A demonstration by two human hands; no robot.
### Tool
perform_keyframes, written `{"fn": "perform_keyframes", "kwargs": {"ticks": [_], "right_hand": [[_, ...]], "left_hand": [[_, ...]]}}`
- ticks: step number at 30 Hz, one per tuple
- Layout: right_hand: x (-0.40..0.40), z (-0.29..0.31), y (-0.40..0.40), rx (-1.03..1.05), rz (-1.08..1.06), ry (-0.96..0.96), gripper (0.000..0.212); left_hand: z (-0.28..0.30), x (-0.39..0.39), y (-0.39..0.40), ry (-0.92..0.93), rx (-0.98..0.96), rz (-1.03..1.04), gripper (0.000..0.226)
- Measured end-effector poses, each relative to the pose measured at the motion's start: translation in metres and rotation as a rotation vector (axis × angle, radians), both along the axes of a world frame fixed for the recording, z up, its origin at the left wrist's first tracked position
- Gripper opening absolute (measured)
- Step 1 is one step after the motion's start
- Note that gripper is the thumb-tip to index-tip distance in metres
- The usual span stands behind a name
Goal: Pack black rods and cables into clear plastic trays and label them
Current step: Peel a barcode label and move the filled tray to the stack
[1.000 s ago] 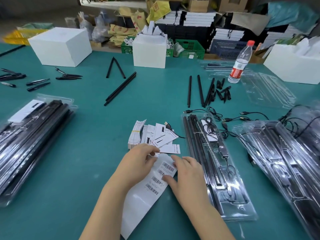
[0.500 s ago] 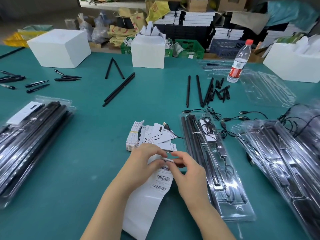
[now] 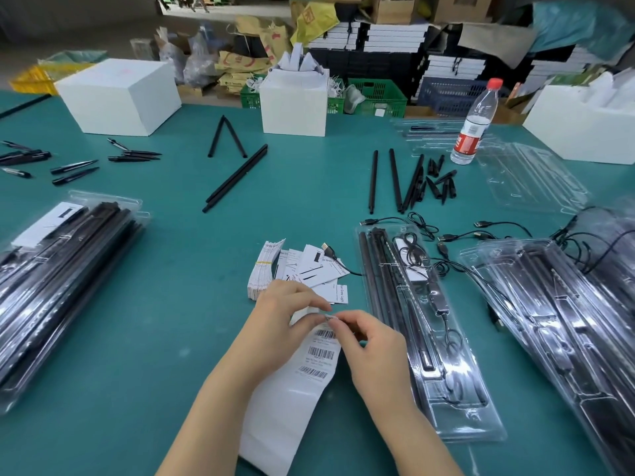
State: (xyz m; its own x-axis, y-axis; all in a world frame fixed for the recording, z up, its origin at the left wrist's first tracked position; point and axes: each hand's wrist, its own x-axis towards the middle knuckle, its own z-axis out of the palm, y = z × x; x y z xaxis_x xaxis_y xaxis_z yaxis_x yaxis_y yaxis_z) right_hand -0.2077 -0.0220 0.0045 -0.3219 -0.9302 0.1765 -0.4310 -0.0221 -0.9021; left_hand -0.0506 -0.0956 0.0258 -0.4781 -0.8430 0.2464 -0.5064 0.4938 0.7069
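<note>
Barcode label strip (image 3: 311, 369) lies near me on the green table (image 3: 165, 331), its far end hidden under my left hand (image 3: 281, 324), which holds it down. My right hand (image 3: 371, 348) pinches what seems a peeled label (image 3: 330, 316), mostly covered by fingertips.

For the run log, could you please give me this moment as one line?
step: peeling label | left hand: holds label strip | right hand: pinches label | tray: packed, unlabelled
</note>
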Motion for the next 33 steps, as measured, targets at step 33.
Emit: {"fn": "perform_keyframes", "kwargs": {"ticks": [33], "right_hand": [[-0.008, 0.008, -0.002, 0.070, 0.105, -0.287, 0.018]], "left_hand": [[0.007, -0.008, 0.011, 0.086, -0.108, 0.029, 0.019]]}}
